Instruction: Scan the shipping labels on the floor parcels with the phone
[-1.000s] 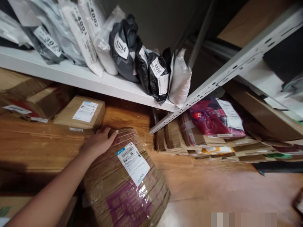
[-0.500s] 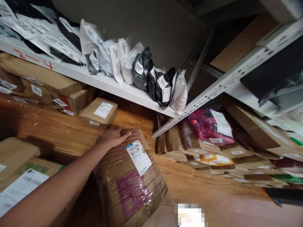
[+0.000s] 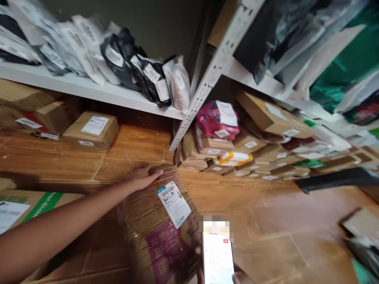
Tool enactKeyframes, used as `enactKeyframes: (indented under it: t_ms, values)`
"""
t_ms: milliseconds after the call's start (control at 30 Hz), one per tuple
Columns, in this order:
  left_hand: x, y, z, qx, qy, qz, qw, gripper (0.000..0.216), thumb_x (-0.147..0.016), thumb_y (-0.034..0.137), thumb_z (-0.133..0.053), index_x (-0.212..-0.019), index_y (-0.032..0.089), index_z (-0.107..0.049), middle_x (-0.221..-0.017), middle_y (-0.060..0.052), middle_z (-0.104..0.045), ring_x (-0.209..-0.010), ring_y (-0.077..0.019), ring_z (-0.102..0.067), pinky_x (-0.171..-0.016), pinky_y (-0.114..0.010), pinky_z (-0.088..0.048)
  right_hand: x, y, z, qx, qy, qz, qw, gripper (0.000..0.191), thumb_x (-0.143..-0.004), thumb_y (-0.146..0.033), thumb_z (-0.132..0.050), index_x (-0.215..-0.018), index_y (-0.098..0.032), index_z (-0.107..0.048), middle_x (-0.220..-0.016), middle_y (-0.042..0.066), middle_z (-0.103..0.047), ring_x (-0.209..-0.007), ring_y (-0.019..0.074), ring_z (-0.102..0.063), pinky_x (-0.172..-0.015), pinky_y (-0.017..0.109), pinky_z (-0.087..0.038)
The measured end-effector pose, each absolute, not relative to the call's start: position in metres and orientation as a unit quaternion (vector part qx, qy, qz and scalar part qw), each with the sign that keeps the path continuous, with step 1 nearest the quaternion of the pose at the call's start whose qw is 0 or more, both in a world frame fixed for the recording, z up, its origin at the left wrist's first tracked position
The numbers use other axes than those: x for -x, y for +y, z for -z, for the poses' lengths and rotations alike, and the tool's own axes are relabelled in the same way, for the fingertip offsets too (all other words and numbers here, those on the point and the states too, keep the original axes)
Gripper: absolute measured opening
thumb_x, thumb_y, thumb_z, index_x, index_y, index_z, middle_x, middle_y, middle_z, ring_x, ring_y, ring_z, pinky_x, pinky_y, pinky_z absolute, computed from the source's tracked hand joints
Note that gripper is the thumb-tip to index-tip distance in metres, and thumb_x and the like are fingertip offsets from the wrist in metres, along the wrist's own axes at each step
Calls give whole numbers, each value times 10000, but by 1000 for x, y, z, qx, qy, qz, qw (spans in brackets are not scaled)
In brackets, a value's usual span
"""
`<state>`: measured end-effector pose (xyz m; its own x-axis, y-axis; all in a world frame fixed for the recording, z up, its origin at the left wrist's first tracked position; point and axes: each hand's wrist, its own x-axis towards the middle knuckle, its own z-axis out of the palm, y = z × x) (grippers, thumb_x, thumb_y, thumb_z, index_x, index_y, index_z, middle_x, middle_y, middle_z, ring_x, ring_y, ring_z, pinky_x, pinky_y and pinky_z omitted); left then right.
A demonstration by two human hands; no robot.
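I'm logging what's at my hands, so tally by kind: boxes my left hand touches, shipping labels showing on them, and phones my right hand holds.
Cardboard box under the left hand: 1
Shipping label on it: 1
Phone in the right hand: 1
Total: 3

Left hand (image 3: 141, 180) is outstretched, back upward; right hand (image 3: 242, 277) curls, only partly visible.

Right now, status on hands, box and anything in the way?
Left hand on upper end of cardboard box; right hand holding lit phone. Label in view. Phone overlaps box's lower right edge.
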<state>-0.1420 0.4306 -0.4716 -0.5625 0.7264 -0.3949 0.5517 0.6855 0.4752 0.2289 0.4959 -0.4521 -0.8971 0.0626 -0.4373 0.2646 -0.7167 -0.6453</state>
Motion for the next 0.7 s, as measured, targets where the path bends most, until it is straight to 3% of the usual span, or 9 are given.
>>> enactKeyframes:
  t_ms: [133,233,300,367,433,533,700]
  values:
    - [112,460,472,-418,851,-145,283,902,-733,812,-224,-1336,190,-471,-1323,-178,-546,-1206,-363,-506,-954,-458,-425,-263,477,467,-221,307,925,24,807,-559,-500,-773,-1244,-145,-534,-934,94,-715,-885,263,-657,-851,375,-449]
    - [88,469,464,-442,845,-166,251,764,-833,685,-223,-1388,186,-390,-1368,-159,-510,-1250,-314,-473,-1004,-440,-391,-287,461,497,-216,276,936,16,905,-432,-573,-826,-1207,-179,-575,-917,79,-729,-857,260,-662,-806,346,-469]
    - [65,464,458,-477,836,-190,195,703,-878,597,-234,-1437,172,-281,-1446,-152,-415,-1321,-285,-381,-1085,-457,-296,-298,454,515,-227,259,938,-49,870,-457,-658,-780,-1179,-205,-604,-877,64,-743,-825,250,-674,-777,336,-485]
    - [33,451,456,-561,791,-203,132,697,-875,587,-290,-1440,180,-275,-1476,-149,-356,-1355,-298,-305,-1134,-516,-179,-304,453,522,-235,245,935,-105,813,-547,-739,-677,-1164,-212,-617,-825,62,-749,-770,239,-688,-719,328,-503]
    - [-4,437,458,-678,700,-190,120,728,-826,642,-377,-1409,207,-350,-1466,-160,-356,-1365,-342,-273,-1130,-596,-116,-306,460,515,-242,232,936,-109,820,-594,-789,-599,-1180,-216,-606,-860,71,-748,-725,228,-696,-664,318,-516]
    - [-57,427,464,-799,557,-165,156,785,-763,654,-479,-1376,173,-387,-1449,-175,-383,-1374,-327,-267,-1150,-567,-106,-305,481,486,-259,238,929,-115,839,-592,-820,-571,-1178,-221,-601,-1006,94,-719,-709,239,-696,-654,359,-536]
    - [-98,445,471,-820,528,-97,199,835,-713,689,-504,-1269,66,-501,-1253,-213,-555,-1264,-369,-402,-1137,-555,-161,-292,509,446,-250,239,926,-153,735,-600,-764,-633,-1141,-267,-624,-1073,71,-691,-768,233,-670,-692,395,-548]
